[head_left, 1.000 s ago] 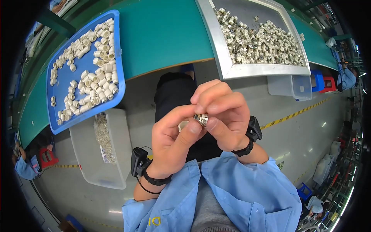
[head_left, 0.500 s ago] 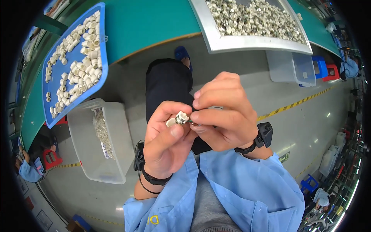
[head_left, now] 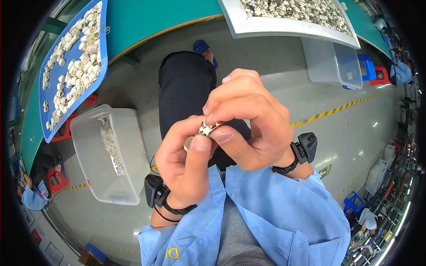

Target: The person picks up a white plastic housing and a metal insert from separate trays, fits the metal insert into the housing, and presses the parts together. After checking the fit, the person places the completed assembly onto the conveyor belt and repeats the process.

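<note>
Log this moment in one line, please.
left hand: pinching small part, also white sleeve | right hand: pinching same part | blue tray: more white sleeves

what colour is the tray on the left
Blue: the tray shows best in the head view.

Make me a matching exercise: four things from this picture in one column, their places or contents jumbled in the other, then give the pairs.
Things
1. Blue tray
2. Small white-and-metal part
3. Clear bin at left
4. Silver-framed tray

Places or contents
A. Contains a bag
B. Heaped with small white-and-dark pieces
C. Between left fingers and right fingers
D. Holds off-white hollow cylinders

Pairs: 1-D, 2-C, 3-A, 4-B
</note>
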The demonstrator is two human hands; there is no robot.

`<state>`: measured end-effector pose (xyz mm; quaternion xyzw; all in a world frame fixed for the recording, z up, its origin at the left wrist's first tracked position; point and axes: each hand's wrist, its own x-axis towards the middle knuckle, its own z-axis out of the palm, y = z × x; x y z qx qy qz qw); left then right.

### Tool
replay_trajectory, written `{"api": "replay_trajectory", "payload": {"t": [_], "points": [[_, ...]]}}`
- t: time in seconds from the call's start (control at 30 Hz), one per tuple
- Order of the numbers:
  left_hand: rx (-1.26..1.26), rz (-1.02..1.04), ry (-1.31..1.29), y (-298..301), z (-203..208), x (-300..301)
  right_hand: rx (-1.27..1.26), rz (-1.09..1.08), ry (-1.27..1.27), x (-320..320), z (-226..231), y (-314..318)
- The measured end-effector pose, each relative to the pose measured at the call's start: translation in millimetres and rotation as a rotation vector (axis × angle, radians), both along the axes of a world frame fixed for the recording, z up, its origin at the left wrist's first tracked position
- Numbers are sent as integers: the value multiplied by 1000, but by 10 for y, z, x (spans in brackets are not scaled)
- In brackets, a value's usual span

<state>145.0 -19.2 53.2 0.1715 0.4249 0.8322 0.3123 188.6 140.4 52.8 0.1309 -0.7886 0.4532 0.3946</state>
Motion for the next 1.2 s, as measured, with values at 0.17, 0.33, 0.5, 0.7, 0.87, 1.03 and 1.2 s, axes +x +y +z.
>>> {"api": "replay_trajectory", "payload": {"t": [0.17,0.33,0.5,0.7,0.87,1.03,1.2], "points": [[-187,233,363,11,14,60,-62,104,-73,18,-16,5],[-183,319,398,13,-23,75,-234,48,-110,30,-40,-139],[-179,302,306,-29,-23,62,277,-181,130,10,-34,-106],[-161,281,258,-74,-37,79,327,-294,19,93,7,-152],[-186,326,205,-44,-38,103,107,-189,44,56,-74,-147],[-221,330,181,-27,-85,110,-14,-250,107,-3,-158,-270],[-197,286,302,-8,-120,101,-81,-183,56,27,-154,-274]]}}
